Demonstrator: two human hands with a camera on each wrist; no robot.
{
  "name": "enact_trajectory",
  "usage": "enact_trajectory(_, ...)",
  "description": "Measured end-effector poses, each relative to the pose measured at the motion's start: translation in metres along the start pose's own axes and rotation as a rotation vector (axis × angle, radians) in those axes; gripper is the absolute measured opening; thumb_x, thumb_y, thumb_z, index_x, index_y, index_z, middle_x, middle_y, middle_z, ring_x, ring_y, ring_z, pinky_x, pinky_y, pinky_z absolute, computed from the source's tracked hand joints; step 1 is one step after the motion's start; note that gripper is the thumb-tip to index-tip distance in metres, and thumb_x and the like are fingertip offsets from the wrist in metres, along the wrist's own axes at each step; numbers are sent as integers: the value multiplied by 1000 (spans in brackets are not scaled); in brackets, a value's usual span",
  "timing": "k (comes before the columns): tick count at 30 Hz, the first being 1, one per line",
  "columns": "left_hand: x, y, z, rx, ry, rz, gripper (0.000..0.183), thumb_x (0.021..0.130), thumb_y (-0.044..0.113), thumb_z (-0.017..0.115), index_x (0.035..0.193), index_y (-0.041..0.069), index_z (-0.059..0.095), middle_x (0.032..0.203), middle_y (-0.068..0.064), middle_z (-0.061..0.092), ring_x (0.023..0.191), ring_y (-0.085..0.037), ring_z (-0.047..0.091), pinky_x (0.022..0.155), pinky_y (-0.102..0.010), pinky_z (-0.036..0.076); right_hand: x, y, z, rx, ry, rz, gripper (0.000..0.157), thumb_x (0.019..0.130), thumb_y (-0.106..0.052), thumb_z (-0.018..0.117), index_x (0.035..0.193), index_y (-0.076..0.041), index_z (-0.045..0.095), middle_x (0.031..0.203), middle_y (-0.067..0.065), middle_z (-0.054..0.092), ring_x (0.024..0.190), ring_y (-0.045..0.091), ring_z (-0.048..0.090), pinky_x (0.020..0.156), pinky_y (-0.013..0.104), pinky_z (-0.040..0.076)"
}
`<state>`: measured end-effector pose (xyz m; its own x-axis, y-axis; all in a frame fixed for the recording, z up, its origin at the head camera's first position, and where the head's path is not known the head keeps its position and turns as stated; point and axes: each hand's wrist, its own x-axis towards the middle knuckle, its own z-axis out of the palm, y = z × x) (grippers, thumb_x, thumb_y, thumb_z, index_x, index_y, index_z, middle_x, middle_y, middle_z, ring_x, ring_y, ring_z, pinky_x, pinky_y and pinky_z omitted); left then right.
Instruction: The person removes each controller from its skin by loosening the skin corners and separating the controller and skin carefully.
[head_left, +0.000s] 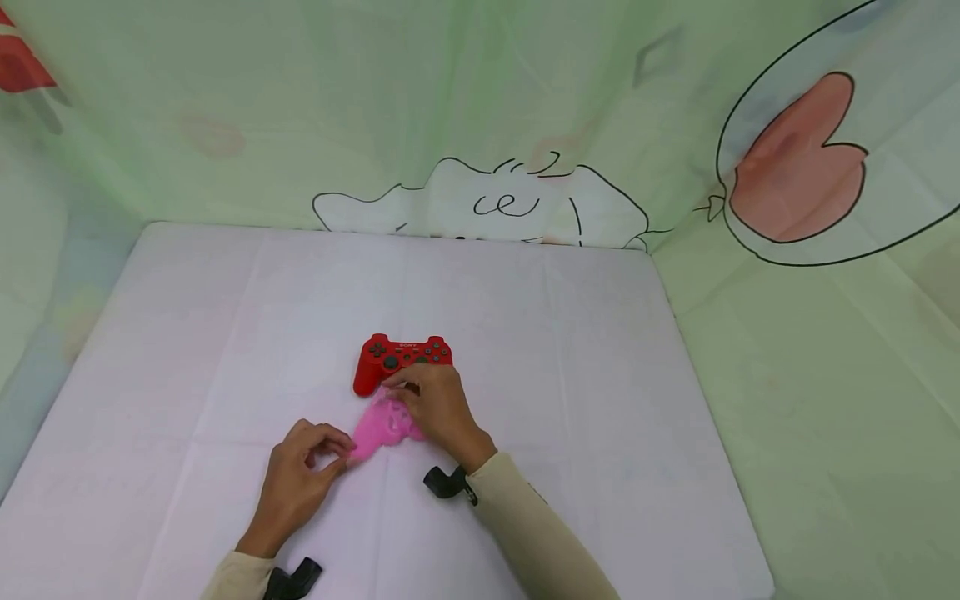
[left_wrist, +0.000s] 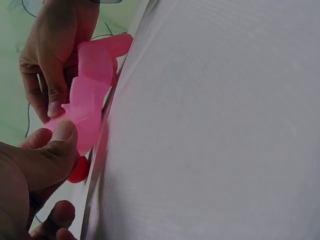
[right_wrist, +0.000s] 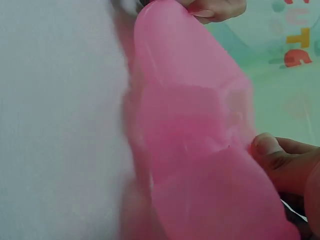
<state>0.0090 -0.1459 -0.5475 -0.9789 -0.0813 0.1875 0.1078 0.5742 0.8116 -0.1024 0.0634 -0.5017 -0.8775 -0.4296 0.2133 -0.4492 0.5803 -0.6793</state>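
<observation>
A soft pink silicone controller cover point(head_left: 378, 427) lies just in front of a red game controller point(head_left: 367, 368) on the white table. My left hand point(head_left: 296, 479) pinches the end of the cover's left grip between thumb and fingers. At the cover's top edge, my right hand point(head_left: 441, 410) pinches the material with thumb and forefinger, hiding part of the controller's right side. In the left wrist view the cover point(left_wrist: 92, 95) stands edge-on above the cloth, with a bit of red controller point(left_wrist: 79, 171) behind it. The cover point(right_wrist: 200, 125) fills the middle of the right wrist view.
The table point(head_left: 600, 375) wears a creased white cloth. Green printed curtains point(head_left: 375, 100) hang behind it and along both sides. A black wrist-camera mount point(head_left: 446, 482) sits by the right cuff, another point(head_left: 294, 579) by the left.
</observation>
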Motion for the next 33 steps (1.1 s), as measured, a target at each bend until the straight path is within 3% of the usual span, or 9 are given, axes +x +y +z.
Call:
enact_trajectory(6,1,2,0,7,-17,7,40,74,1,95,90,31,75,78,18,65,80,-8,51,66,-21,40,-6,0,-6,35,28,-1,20,88,-9,86,108,-12,85,102,0,83,96,13,78,80,20,60)
enact_trajectory(14,15,8,-4,-5,11,26,31,78,7,94,93,27,75,78,14,62,80,-11,51,68,-25,40,-28,12,-23,195,216,5,22,86,-10,88,108,-12,85,100,-3,83,87,9,75,80,24,61)
enact_trajectory(19,29,16,-2,7,9,73,28,80,9,94,96,25,76,82,13,66,83,-14,54,70,-25,41,-45,20,-34,213,293,49,23,87,-11,89,109,-15,84,101,-4,82,87,10,75,81,26,61)
enact_trajectory(25,49,29,7,-8,-31,137,29,80,14,95,101,25,78,90,13,71,90,-16,57,76,-29,44,-67,28,-39,201,350,177,21,85,-12,90,104,-17,85,100,-6,82,83,9,74,80,28,62)
enact_trajectory(33,77,45,30,-13,-106,234,27,79,25,96,100,28,79,92,4,70,91,-19,55,74,-33,50,-87,31,-27,228,331,363,22,84,-8,91,102,-19,84,95,-6,81,80,9,73,75,25,61)
